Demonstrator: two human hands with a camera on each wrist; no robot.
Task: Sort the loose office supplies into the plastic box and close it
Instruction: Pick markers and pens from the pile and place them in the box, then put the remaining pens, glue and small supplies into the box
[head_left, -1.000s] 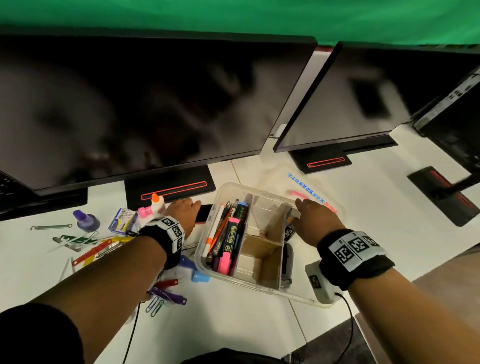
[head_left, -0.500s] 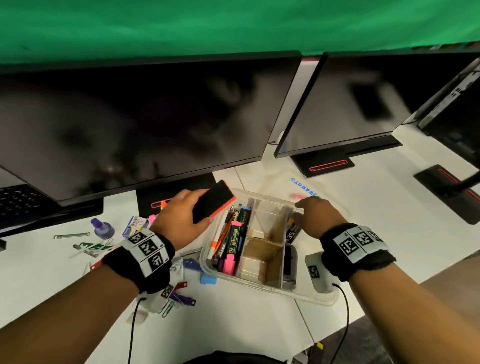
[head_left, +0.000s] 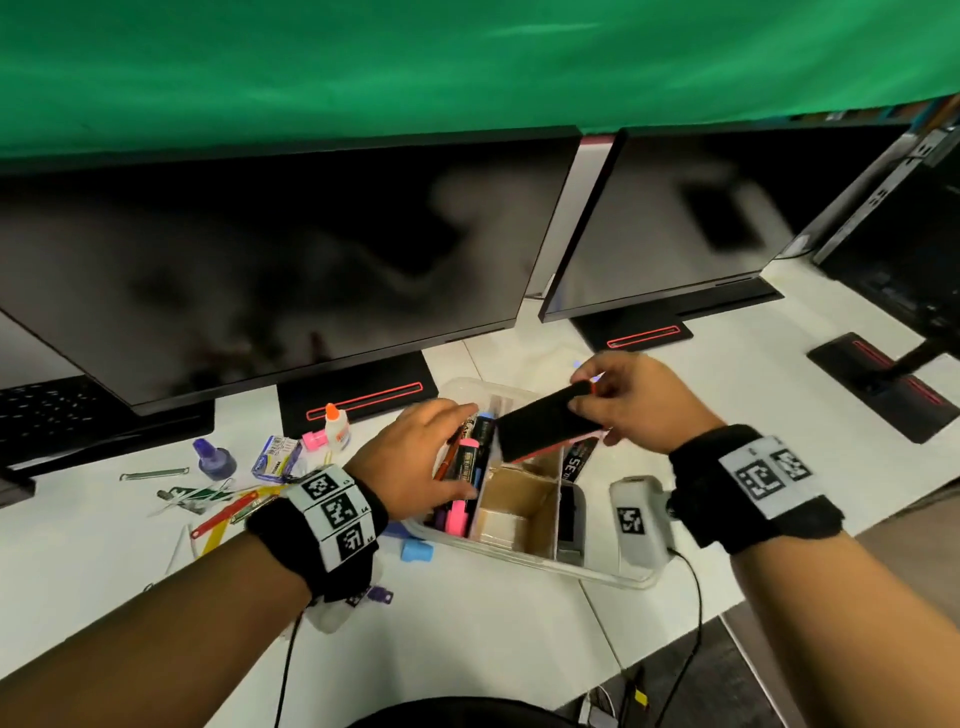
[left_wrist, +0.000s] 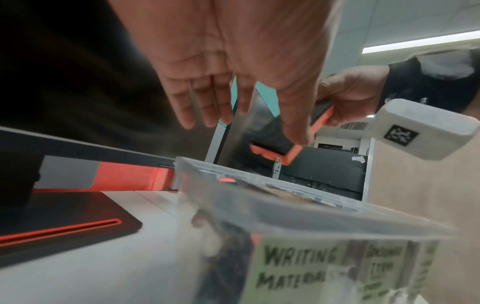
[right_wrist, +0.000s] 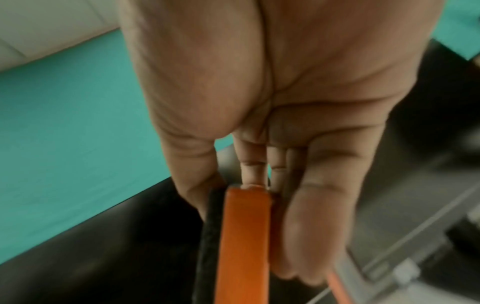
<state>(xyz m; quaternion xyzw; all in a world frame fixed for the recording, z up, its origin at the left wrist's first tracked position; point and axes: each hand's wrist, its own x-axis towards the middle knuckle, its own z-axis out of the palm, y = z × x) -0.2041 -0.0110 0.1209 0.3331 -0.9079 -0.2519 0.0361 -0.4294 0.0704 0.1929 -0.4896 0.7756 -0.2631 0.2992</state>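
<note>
A flat black block with an orange plastic back, apparently a board eraser (head_left: 550, 423), is held above the clear plastic divided box (head_left: 524, 558) on the white desk (head_left: 467, 649), tilted with its far end raised. It is pinched at that far end by the right hand (head_left: 631, 402), thumb on the felt side and fingers on the orange back, as the right wrist view shows. The left hand (head_left: 415, 462) is spread flat over the pen compartment, fingers straight and slightly apart, gripping nothing; the thumb tip appears to touch the eraser in the left wrist view, though contact cannot be confirmed. The hand is probably kept there to steady the pens and highlighters (head_left: 465, 467) while room is found.

The eraser is judged to be on its way into one of the cardboard-lined compartments (head_left: 519, 499). Sorting is far from finished: a white glue bottle (head_left: 336, 427), a purple ink bottle (head_left: 213, 460), a blue staple box (head_left: 275, 460), coloured clips and fasteners (head_left: 228, 512) and a blue cap (head_left: 417, 551) are left loose on the desk, left of the box. No lid can be made out with certainty.
</note>
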